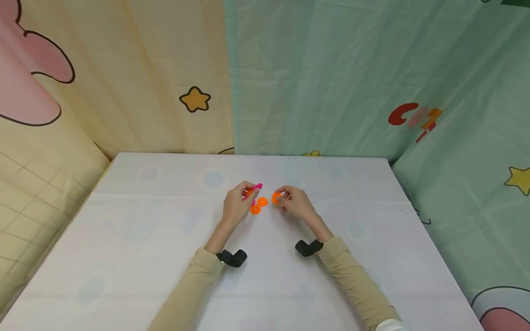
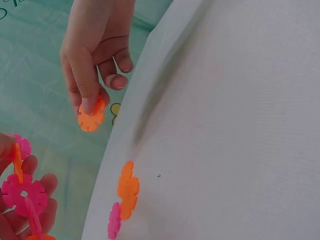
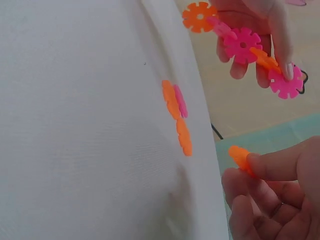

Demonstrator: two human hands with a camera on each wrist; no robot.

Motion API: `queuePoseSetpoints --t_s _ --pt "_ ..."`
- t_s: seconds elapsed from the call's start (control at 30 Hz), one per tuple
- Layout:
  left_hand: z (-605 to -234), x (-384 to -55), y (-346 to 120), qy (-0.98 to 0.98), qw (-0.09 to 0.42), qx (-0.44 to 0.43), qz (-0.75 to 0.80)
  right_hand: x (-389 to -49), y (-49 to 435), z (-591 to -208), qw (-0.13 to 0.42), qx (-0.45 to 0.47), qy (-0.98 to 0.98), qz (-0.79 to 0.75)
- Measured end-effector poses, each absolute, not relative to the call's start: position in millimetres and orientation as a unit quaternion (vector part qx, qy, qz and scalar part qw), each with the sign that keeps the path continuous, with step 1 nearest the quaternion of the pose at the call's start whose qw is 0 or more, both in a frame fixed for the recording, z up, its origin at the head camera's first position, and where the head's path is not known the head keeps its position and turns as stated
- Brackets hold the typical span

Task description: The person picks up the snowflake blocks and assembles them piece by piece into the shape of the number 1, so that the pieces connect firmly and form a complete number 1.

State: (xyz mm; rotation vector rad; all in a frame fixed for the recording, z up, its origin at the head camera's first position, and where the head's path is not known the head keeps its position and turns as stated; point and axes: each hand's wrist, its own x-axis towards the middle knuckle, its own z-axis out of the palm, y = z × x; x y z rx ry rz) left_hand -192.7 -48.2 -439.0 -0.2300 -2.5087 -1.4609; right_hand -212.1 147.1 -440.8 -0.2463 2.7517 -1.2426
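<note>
My left hand (image 1: pixel 236 207) pinches the end of a chain of notched, flower-shaped plastic discs (image 3: pixel 233 49), pink and orange by turns for part of its length, slotted into one another edge to edge. In the right wrist view the chain slants across the fingers, thumb on the end pink disc. Just to the right, my right hand (image 1: pixel 299 202) pinches a single orange disc (image 2: pixel 90 121) between thumb and fingertips, apart from the chain. Between the hands, two loose orange discs (image 1: pixel 255 209) lie on the table, and a pink disc (image 3: pixel 180 101) lies against them.
A white cloth with faint pale spots covers the table (image 1: pixel 157 257). Behind its far edge hang printed curtains (image 1: pixel 310 92), yellow on the left and green on the right. Each wrist wears a black camera mount (image 1: pixel 234 259).
</note>
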Motion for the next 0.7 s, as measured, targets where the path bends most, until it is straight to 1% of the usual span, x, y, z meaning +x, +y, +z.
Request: queuePoseSetpoints --t_s 0.3,0.7 --pt "-440 -193 -47 -0.855 0.111 -0.08 -0.5 -211 144 -426 0.005 -0.081 0.886 -0.456" --pt "-443 -198 -47 -0.842 0.114 -0.102 -0.518 -214 138 -414 -0.023 -0.075 0.858 -0.507"
